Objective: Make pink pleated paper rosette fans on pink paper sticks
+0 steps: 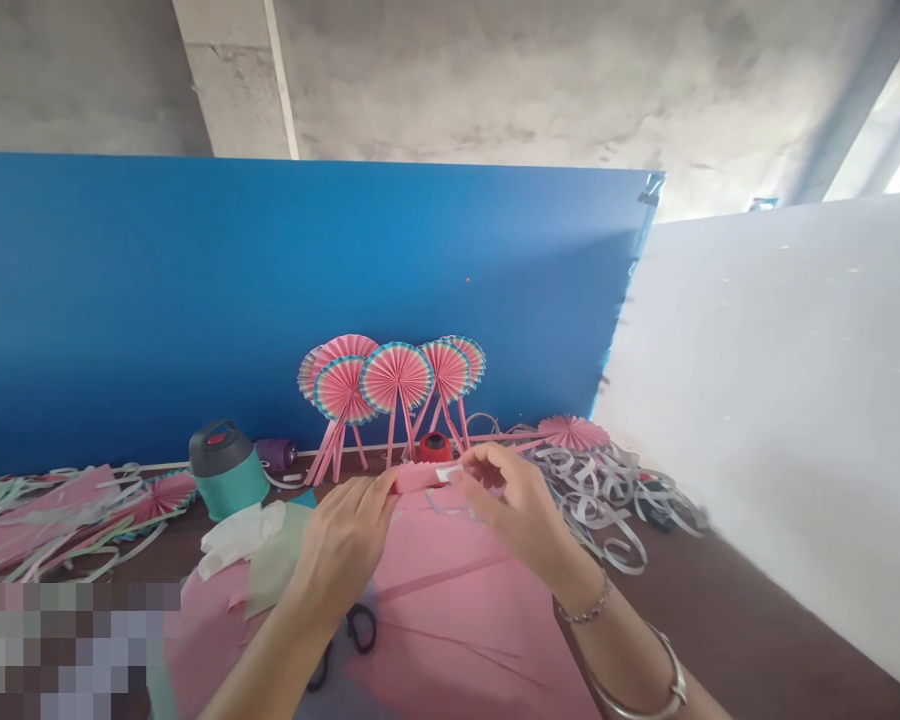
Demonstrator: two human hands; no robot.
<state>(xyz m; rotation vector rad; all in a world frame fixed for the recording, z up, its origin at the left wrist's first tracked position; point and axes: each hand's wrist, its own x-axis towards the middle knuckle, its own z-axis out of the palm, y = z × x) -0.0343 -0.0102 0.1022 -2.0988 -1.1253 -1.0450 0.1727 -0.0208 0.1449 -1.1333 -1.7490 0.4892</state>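
Note:
Between my two hands is a small folded piece of pink paper (418, 478), its upper edge looking pleated. My left hand (345, 535) is closed on the left end of it. At the other end, the fingers of my right hand (521, 510) pinch together beside a small white strip (448, 473) on the paper. Some of my right fingertips are hidden. Under both hands lie large pink paper sheets (457, 600). Black-handled scissors (361, 630) rest by my left forearm, partly covered by it.
Several round pleated pink fans (397, 375) on sticks lean against a blue panel (157, 300). A teal container (232, 478), a purple object (276, 453) and a red object (435, 447) stand before it. Curled white strips (600, 500) heap at right, near a white panel (780, 400).

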